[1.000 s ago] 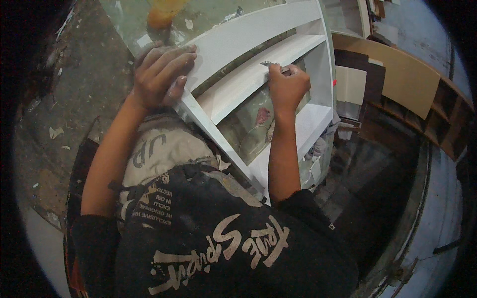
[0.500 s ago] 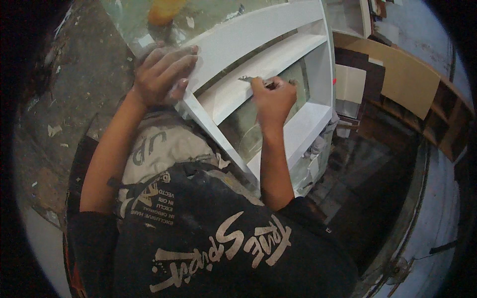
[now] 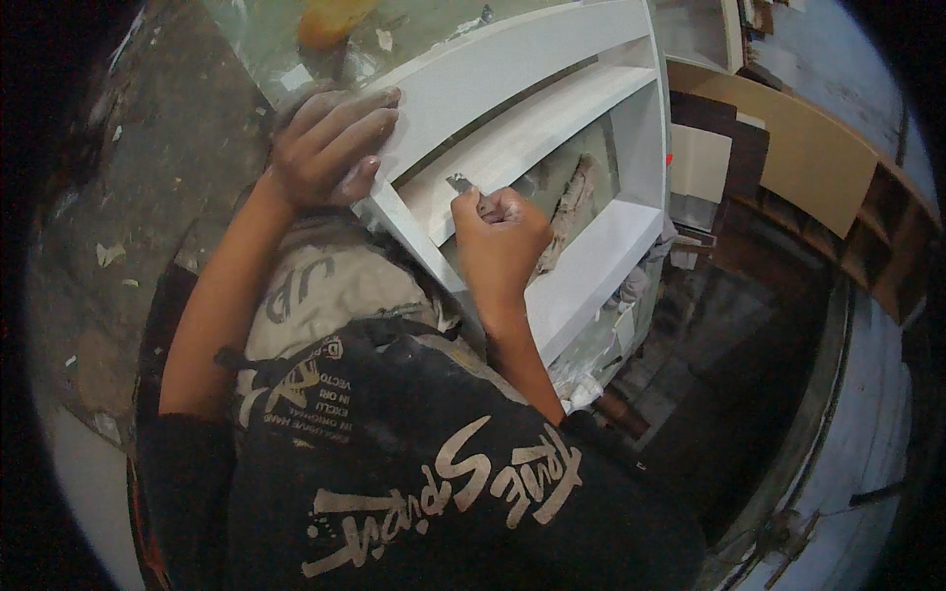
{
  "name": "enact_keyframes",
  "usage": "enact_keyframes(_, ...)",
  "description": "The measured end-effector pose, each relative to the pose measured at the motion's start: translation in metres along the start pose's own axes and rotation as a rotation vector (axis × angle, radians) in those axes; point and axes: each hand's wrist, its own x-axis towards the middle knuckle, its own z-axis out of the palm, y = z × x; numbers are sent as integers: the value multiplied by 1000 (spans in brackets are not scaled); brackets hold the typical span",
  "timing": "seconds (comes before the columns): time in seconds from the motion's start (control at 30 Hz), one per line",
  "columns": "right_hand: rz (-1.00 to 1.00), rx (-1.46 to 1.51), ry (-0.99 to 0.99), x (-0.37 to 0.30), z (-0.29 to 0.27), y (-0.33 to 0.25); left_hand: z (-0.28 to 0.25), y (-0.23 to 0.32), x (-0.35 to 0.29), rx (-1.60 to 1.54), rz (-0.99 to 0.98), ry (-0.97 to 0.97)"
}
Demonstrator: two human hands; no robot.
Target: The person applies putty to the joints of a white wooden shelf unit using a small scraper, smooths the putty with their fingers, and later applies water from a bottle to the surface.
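Here, we look down on a white frame (image 3: 493, 64) with a curved top panel, lying aslant on a pale green desk (image 3: 258, 39). Our right hand (image 3: 501, 231) is closed around a small metal blade (image 3: 458, 182), pinched between thumb and fingers. The blade points up and to the left out of the fist, and its tip is over the pale face of the middle slat (image 3: 532, 136), close to the slat's left end; we cannot tell whether it touches.

The slat lies just above our right hand. Its long axis climbs from lower left to upper right, so the blade sits crosswise to it, with a short stretch of slat to the left of the tip and most of its length up and to the right.

Our left hand (image 3: 330, 148) is spread, palm down, over the frame's left corner, gripping no tool. Its thumb is near the slat's left end, but our right hand is the nearer to the slat's face. At the top edge is a blurred yellow-orange thing (image 3: 333, 20).
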Motion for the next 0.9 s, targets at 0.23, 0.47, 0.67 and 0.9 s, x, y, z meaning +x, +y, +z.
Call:
enact_keyframes(0.23,-86,-11,3,-2,6,3,-2,-4,-2,41,12,3)
enact_keyframes(0.47,2,53,-77,-30,8,-8,-3,-3,5,32,46,14)
enact_keyframes(0.67,-27,117,-88,-30,14,1,-2,-5,1,32,31,16)
enact_keyframes(0.9,-161,183,-68,-28,21,11,-6,-1,6,41,22,-33)
